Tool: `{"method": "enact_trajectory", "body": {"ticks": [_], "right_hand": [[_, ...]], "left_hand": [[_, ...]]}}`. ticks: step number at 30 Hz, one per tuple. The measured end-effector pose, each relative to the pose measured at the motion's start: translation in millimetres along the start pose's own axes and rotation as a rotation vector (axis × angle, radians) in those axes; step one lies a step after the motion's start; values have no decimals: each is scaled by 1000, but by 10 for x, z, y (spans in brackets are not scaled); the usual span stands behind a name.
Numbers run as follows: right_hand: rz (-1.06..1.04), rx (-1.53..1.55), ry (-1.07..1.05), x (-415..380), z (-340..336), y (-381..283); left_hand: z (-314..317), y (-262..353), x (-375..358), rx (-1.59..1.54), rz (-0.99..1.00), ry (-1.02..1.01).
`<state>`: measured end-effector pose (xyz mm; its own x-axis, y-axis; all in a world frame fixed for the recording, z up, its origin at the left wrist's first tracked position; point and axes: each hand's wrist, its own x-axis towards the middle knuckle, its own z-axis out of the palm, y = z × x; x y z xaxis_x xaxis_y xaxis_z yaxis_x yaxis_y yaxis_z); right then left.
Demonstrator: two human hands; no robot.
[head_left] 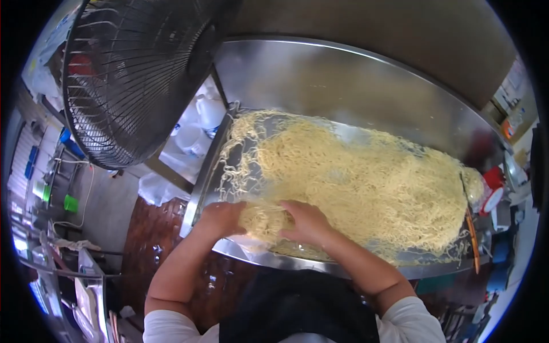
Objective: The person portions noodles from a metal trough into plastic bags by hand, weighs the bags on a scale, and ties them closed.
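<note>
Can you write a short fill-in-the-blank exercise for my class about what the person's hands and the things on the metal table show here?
1. Both hands, the left hand and the right hand, press into a heap of yellow ____.
2. The heap lies on a shiny ____ table.
3. At the upper left stands a black ____ with a wire guard.

Missing words: noodles; metal; fan.

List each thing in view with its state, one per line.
Noodles: loose, spread in a wide heap across the table.
Table: steel, far side bare.
Left hand: on the noodles' near edge.
Right hand: pressed into the noodles.
Fan: caged; spinning cannot be told.
</note>
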<state>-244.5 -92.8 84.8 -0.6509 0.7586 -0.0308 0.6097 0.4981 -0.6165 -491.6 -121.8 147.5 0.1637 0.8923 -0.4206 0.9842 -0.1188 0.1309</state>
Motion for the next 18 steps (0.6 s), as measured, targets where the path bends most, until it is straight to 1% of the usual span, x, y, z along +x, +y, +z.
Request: {"method": "enact_trajectory", "body": {"ticks": [1, 4, 7, 10, 11, 13, 15, 16, 17, 18], "right_hand": [[-20, -1, 85, -29, 53, -31], [-133, -229, 149, -34, 226, -196], [19, -162, -82, 116, 299, -121], [149, -150, -272, 299, 27, -32], [73, -150, -257, 345, -60, -107], [-67, -139, -231, 377, -216, -367], [-92, -124, -268, 454, -302, -612], [-106, -116, -286, 488, -328, -666], [-119, -69, -253, 486, -335, -610], [-132, -19, -222, 458, -347, -490]], "left_hand": [[-26, -7, -65, -20, -4, 0], [219, -283, -89, -169, 169, 210], [216, -377, -173, -470, 19, 240], [331, -473, -253, -825, -155, 104], [332, -416, -252, -862, -79, 124], [315, -81, -230, -930, 75, 153], [407, 149, -99, -800, 135, 219], [544, 204, 55, -642, 112, 274], [653, 219, 125, -483, 84, 324], [619, 197, 88, -448, 77, 271]]}}
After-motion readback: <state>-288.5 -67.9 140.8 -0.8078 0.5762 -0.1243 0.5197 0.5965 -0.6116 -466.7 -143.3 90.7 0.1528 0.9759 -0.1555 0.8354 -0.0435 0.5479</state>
